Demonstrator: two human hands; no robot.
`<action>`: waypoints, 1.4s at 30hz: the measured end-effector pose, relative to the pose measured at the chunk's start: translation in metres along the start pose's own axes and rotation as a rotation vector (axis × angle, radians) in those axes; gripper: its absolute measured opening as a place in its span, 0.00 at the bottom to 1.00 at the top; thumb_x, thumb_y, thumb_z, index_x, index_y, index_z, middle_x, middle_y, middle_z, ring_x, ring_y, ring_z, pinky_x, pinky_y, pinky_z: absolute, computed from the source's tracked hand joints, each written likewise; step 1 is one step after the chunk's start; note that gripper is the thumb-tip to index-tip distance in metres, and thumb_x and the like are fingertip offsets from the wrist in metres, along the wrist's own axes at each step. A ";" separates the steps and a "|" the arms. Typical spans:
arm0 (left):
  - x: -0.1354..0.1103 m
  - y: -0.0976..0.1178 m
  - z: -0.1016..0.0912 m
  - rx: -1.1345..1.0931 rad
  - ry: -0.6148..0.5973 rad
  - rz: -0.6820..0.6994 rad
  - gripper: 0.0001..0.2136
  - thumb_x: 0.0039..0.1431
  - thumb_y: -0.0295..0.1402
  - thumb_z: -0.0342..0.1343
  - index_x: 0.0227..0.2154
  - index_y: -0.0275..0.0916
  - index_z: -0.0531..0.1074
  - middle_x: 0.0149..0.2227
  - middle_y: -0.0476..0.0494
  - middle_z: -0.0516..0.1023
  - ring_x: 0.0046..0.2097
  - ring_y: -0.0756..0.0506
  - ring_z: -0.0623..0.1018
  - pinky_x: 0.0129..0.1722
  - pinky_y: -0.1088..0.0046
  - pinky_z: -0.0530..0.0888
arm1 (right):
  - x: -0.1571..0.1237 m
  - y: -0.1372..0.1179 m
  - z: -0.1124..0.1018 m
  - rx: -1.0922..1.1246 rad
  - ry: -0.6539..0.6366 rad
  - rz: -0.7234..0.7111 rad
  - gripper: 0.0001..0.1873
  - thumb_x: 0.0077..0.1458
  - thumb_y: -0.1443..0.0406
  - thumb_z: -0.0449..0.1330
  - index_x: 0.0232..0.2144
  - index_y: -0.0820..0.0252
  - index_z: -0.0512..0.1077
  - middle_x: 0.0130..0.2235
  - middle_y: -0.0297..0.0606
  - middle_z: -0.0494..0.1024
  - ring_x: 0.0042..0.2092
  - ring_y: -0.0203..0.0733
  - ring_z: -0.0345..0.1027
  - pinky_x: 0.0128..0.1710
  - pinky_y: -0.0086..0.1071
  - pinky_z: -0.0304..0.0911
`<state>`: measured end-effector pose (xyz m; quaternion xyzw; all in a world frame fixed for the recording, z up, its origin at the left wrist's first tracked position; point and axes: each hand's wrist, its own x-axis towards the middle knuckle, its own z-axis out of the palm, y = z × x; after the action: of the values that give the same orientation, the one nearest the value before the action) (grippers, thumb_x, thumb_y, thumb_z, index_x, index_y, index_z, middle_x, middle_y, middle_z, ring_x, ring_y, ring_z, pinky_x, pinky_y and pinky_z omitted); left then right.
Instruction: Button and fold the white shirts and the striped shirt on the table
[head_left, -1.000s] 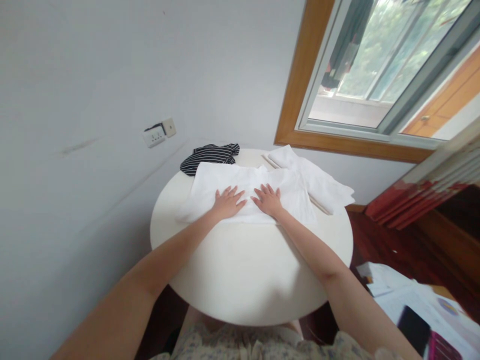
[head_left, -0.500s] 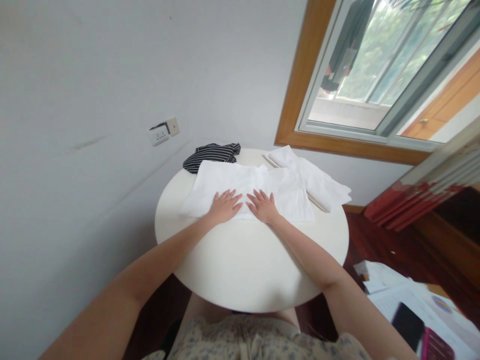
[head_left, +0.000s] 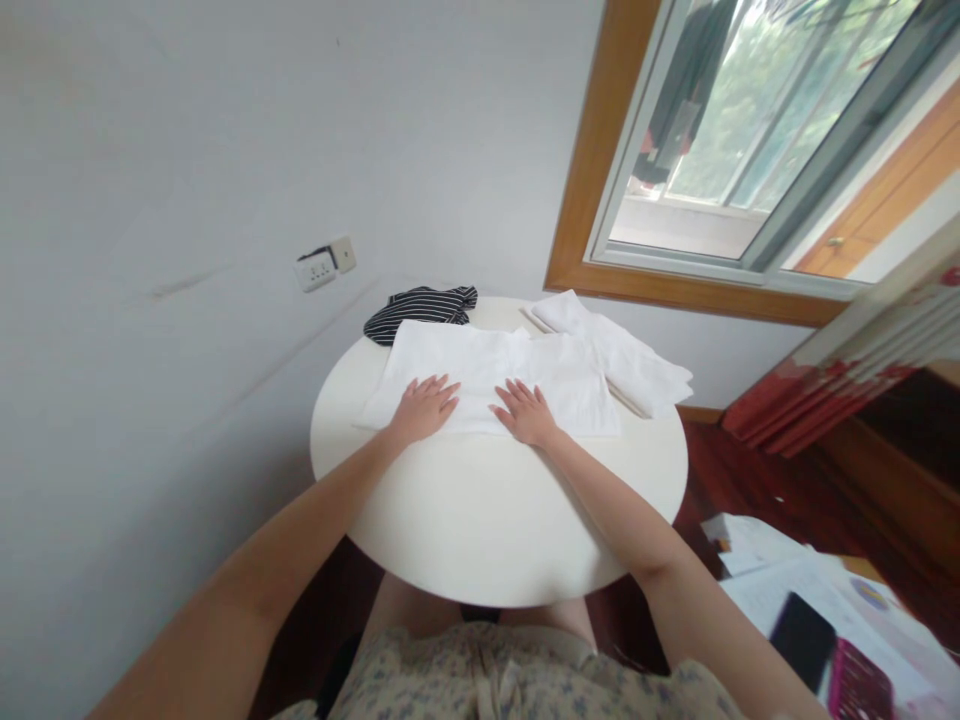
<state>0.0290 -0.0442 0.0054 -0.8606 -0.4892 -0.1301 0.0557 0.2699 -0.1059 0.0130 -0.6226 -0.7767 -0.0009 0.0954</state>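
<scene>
A white garment [head_left: 480,365] lies spread flat on the round white table [head_left: 495,510]. My left hand [head_left: 421,406] rests palm down on its near left part, fingers stretched out. My right hand [head_left: 525,412] lies flat on its near middle, fingers spread. Neither hand holds anything. A second white cloth [head_left: 619,355] lies folded at the table's far right, partly overlapping the garment's edge.
A black-and-white striped garment [head_left: 420,308] is bunched at the table's far left, by the wall. A wall socket [head_left: 322,265] sits to the left. A wood-framed window [head_left: 720,160] is behind the table. Papers and a dark phone [head_left: 806,635] lie at lower right.
My left hand has slid to the left across the white garment, away from my right hand. The camera has shifted slightly.
</scene>
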 end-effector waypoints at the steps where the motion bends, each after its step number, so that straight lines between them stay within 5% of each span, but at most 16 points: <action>1: -0.003 -0.008 0.000 0.013 0.007 -0.024 0.22 0.67 0.43 0.39 0.61 0.49 0.63 0.65 0.44 0.60 0.65 0.39 0.60 0.64 0.51 0.52 | -0.004 0.011 -0.001 -0.007 0.009 0.025 0.31 0.66 0.48 0.38 0.65 0.51 0.53 0.68 0.38 0.49 0.69 0.45 0.38 0.66 0.48 0.37; 9: -0.024 -0.041 -0.001 0.068 0.003 -0.125 0.25 0.66 0.47 0.38 0.62 0.46 0.61 0.65 0.42 0.58 0.66 0.40 0.57 0.64 0.54 0.52 | -0.045 0.089 -0.008 -0.109 0.040 0.204 0.31 0.66 0.49 0.38 0.65 0.52 0.54 0.68 0.38 0.49 0.69 0.45 0.39 0.66 0.47 0.37; 15: -0.032 -0.050 -0.007 0.082 -0.057 -0.241 0.27 0.66 0.48 0.37 0.63 0.44 0.59 0.67 0.40 0.54 0.67 0.38 0.55 0.62 0.52 0.55 | -0.060 0.101 -0.008 -0.129 0.056 0.375 0.32 0.66 0.48 0.39 0.66 0.54 0.53 0.68 0.42 0.48 0.69 0.48 0.39 0.65 0.47 0.39; 21: -0.038 -0.057 -0.023 0.130 -0.054 -0.261 0.24 0.67 0.42 0.38 0.62 0.40 0.61 0.65 0.42 0.60 0.67 0.34 0.53 0.62 0.45 0.51 | -0.058 0.099 -0.020 -0.170 0.096 0.615 0.35 0.63 0.48 0.45 0.65 0.60 0.55 0.66 0.56 0.52 0.66 0.63 0.45 0.62 0.58 0.39; 26: 0.007 -0.006 -0.033 0.086 0.060 -0.087 0.24 0.65 0.38 0.41 0.62 0.39 0.60 0.65 0.40 0.58 0.67 0.35 0.52 0.63 0.46 0.49 | -0.010 0.049 -0.034 -0.138 0.217 0.295 0.30 0.65 0.54 0.45 0.65 0.57 0.53 0.68 0.48 0.48 0.68 0.55 0.39 0.64 0.52 0.40; 31: 0.060 0.055 -0.013 -0.067 -0.055 -0.031 0.24 0.65 0.38 0.40 0.63 0.46 0.58 0.66 0.46 0.57 0.67 0.37 0.53 0.62 0.46 0.53 | 0.045 -0.012 -0.011 -0.016 0.038 0.078 0.27 0.66 0.56 0.41 0.65 0.52 0.53 0.68 0.39 0.49 0.68 0.48 0.39 0.64 0.50 0.41; 38: 0.084 0.044 0.017 -0.121 -0.161 -0.070 0.25 0.67 0.43 0.33 0.64 0.44 0.55 0.67 0.46 0.56 0.67 0.38 0.54 0.63 0.48 0.53 | 0.074 0.003 0.004 0.008 -0.063 0.050 0.27 0.65 0.54 0.40 0.65 0.47 0.53 0.68 0.34 0.48 0.68 0.45 0.39 0.65 0.51 0.38; 42: 0.107 0.032 0.016 -0.056 -0.081 -0.004 0.23 0.67 0.39 0.37 0.62 0.42 0.60 0.65 0.43 0.59 0.65 0.39 0.57 0.63 0.55 0.56 | 0.098 0.021 0.000 0.002 -0.086 -0.003 0.27 0.66 0.55 0.38 0.65 0.48 0.52 0.68 0.32 0.48 0.68 0.44 0.40 0.65 0.51 0.39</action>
<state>0.1114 0.0316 0.0210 -0.8653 -0.4891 -0.1092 0.0114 0.2700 -0.0068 0.0249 -0.6209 -0.7809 0.0267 0.0626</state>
